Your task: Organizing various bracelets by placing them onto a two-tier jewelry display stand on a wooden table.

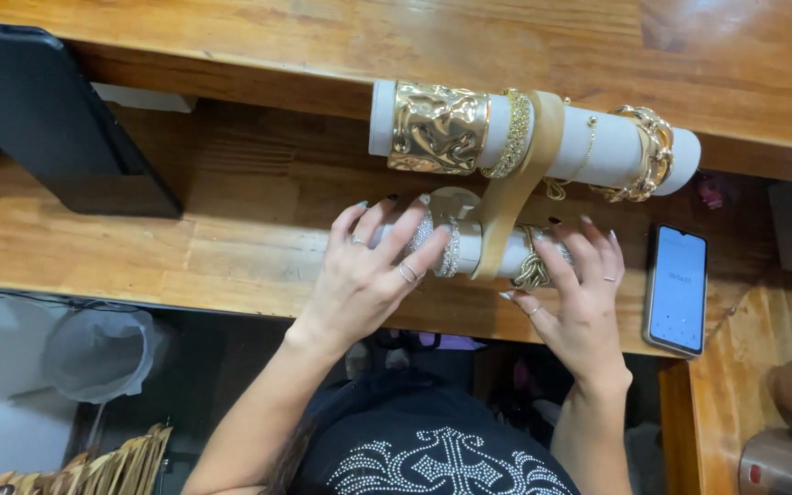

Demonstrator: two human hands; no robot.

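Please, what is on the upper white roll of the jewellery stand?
The upper white roll carries a wide gold cuff, a thin beaded bracelet, a fine chain and chunky gold bangles. The stand's tan arm covers part of it.

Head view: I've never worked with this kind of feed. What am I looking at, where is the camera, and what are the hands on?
There is no machine here. One camera sits on a person's head and looks down at their two bare hands over a wooden desk.

A two-tier bracelet stand stands on the desk. The upper white roll carries a wide gold cuff and thinner gold bracelets. The left hand and right hand both rest on the lower white roll, fingers over its sparkly and gold bracelets.

Beside the right hand lies a phone; a dark screen stands at far left.
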